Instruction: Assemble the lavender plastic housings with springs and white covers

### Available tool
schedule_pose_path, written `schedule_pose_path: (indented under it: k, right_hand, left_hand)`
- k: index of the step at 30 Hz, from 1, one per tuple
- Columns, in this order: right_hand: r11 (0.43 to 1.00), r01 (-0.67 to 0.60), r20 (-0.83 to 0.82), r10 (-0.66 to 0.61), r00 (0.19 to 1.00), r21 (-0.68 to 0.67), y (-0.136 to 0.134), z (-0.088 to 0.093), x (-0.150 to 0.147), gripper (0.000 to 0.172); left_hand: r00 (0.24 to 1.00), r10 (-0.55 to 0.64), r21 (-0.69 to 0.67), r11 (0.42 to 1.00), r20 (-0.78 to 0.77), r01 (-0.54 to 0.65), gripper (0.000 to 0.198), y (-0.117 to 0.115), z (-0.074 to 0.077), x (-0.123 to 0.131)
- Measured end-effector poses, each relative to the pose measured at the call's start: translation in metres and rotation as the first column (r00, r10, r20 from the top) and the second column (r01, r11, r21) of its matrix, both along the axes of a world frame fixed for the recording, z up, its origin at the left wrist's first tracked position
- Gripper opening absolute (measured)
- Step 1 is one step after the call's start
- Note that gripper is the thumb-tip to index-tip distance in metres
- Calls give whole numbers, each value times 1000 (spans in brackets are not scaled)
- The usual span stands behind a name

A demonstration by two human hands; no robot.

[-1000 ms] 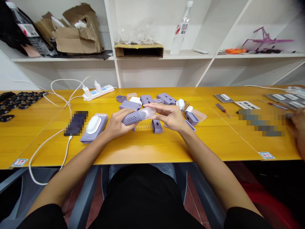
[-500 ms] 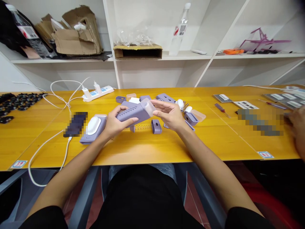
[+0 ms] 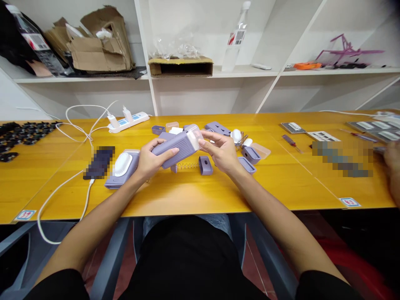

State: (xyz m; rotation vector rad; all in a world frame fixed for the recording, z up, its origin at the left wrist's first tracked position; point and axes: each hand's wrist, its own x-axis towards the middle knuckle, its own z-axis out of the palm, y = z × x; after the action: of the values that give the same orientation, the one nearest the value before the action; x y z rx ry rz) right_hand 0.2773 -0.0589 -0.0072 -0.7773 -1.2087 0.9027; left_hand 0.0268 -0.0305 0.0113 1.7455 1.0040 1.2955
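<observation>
Across the yellow counter point(image 3: 193, 199), a strip of wood separates the front edge from scattered purple parts point(image 3: 205, 166). Over these, the left hand point(image 3: 150, 160) wraps its grip around a ribbed purple case point(image 3: 179, 152); the right hand point(image 3: 223, 152) pinches its translucent cap point(image 3: 194, 136), I see.

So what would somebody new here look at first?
Probably the ribbed purple case, held up in the left hand, with the right hand at its see-through end. Then maybe the torn cardboard box, upper left on the shelf, and the spiky pinkish frame, upper right.
</observation>
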Motion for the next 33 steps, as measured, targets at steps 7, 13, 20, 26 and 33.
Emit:
schedule_pose_path:
  k: [7, 13, 20, 26, 33]
  right_hand:
    - [995, 96, 61, -98, 993, 33, -7, 9, -3, 45]
    - [989, 131, 73, -137, 988, 73, -9, 10, -2, 43]
    - [988, 140, 25, -142, 990, 62, -10, 15, 4, 37]
    - [994, 96, 142, -103, 985, 55, -12, 12, -2, 43]
    - [998, 38, 162, -44, 986, 46, -11, 7, -4, 45]
  left_hand:
    - [999, -24, -41, 999, 26, 25, 50, 0, -3, 0]
    - [999, -38, -44, 998, 19, 39, 50, -2, 0, 0]
    - [999, -27, -34, 999, 29, 28, 47, -1, 2, 0]
    - [999, -33, -29, 999, 16, 33, 47, 0, 0, -1]
    - [998, -63, -57, 996, 26, 64, 48, -3, 1, 0]
